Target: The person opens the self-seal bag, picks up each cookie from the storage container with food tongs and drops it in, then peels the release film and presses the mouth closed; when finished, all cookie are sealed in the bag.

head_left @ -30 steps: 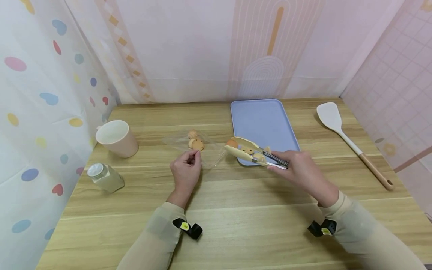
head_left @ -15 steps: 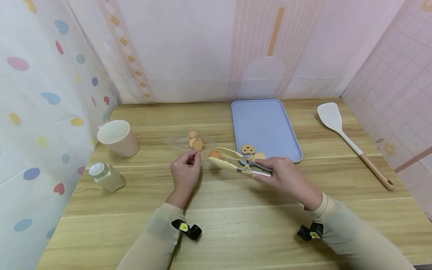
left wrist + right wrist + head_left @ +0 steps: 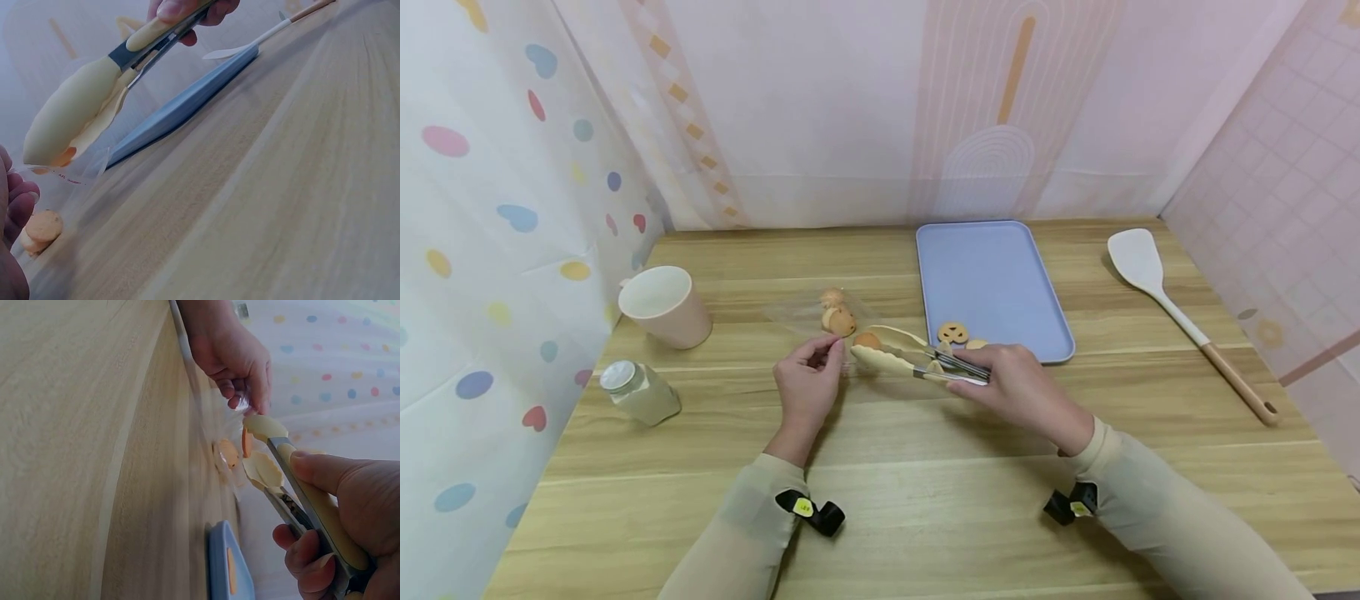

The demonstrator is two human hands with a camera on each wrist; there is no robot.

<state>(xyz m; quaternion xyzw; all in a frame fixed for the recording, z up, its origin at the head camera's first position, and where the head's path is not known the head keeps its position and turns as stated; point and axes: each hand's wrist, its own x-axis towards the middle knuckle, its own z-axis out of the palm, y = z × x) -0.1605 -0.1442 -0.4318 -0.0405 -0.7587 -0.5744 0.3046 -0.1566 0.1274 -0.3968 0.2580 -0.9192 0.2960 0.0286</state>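
My left hand (image 3: pixel 807 385) pinches the edge of a clear plastic bag (image 3: pixel 792 312) lying on the table. Several round cookies (image 3: pixel 839 322) are inside it. My right hand (image 3: pixel 1026 387) grips a pair of tongs (image 3: pixel 886 362) with cream-coloured heads and metal arms. Between the tongs' heads sits one round cookie (image 3: pixel 247 442), right by the bag's mouth and close to my left fingertips. In the left wrist view the tongs' heads (image 3: pixel 69 122) overlap the bag's edge, above the cookies in it. A pretzel-shaped cookie (image 3: pixel 952 332) and a paler one lie at the near end of the blue tray (image 3: pixel 992 279).
A pale pink mug (image 3: pixel 672 315) and a lidded glass jar (image 3: pixel 642 393) stand at the left. On the far right lies a white spatula (image 3: pixel 1180 312) with a wooden handle. Patterned curtains (image 3: pixel 820 108) hang around the back and sides of the wooden table (image 3: pixel 917 500).
My right hand has carried the tongs and the round cookie leftward, from over the tray to the bag's mouth. The left hand keeps its pinch on the bag with hardly any movement.
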